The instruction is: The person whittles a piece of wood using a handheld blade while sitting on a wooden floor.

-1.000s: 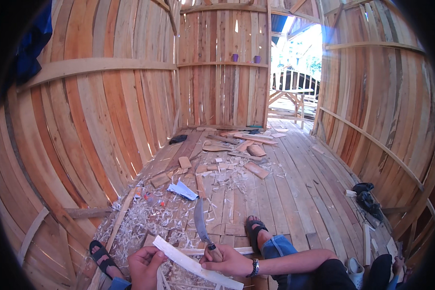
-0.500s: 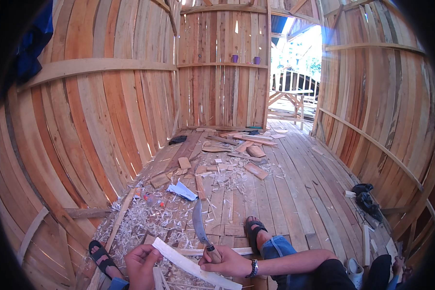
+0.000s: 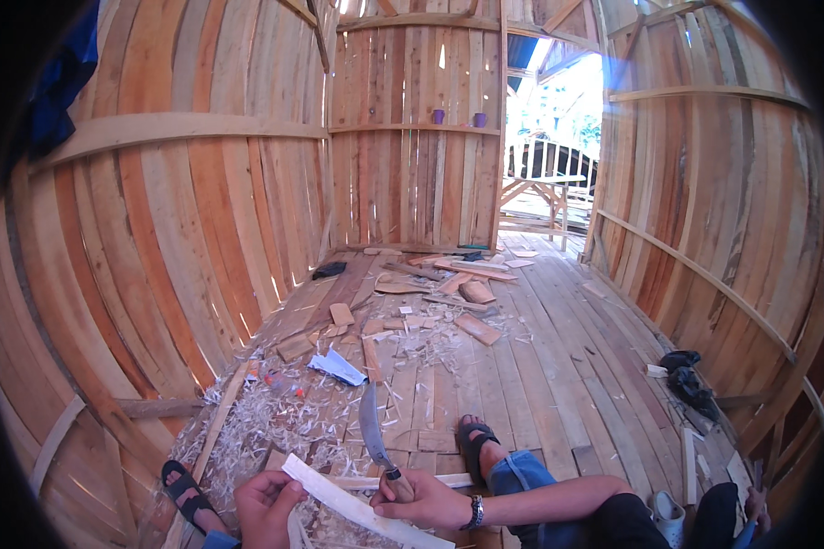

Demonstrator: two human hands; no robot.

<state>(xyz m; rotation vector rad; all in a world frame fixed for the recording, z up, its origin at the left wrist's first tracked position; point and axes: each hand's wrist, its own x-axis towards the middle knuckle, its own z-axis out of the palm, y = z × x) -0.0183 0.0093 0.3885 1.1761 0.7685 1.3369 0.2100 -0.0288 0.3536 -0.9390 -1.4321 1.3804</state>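
Observation:
My right hand [image 3: 423,500] is closed around the wooden handle of a curved knife [image 3: 372,425], whose blade points up and away from me. A bracelet circles that wrist. Below the knife a long, pale wooden strip [image 3: 352,509] slants from upper left to lower right, its near end running under my right hand. At the strip's upper left end, my left hand [image 3: 267,505] pinches it between thumb and fingers. The blade stands clear of the strip. Another thin pale stick [image 3: 444,480] lies behind my right hand.
Wood shavings [image 3: 247,425] cover the floor at left, beside a blue-white packet [image 3: 338,368]. Offcuts such as a short board [image 3: 477,329] lie farther off. Black plastic bags [image 3: 691,384] sit along the right wall. Another person's hand [image 3: 756,505] shows at lower right, near a grey clog [image 3: 668,519].
The whole view has shifted slightly. My hands keep the same grips on the knife and the strip, with hardly any movement between them.

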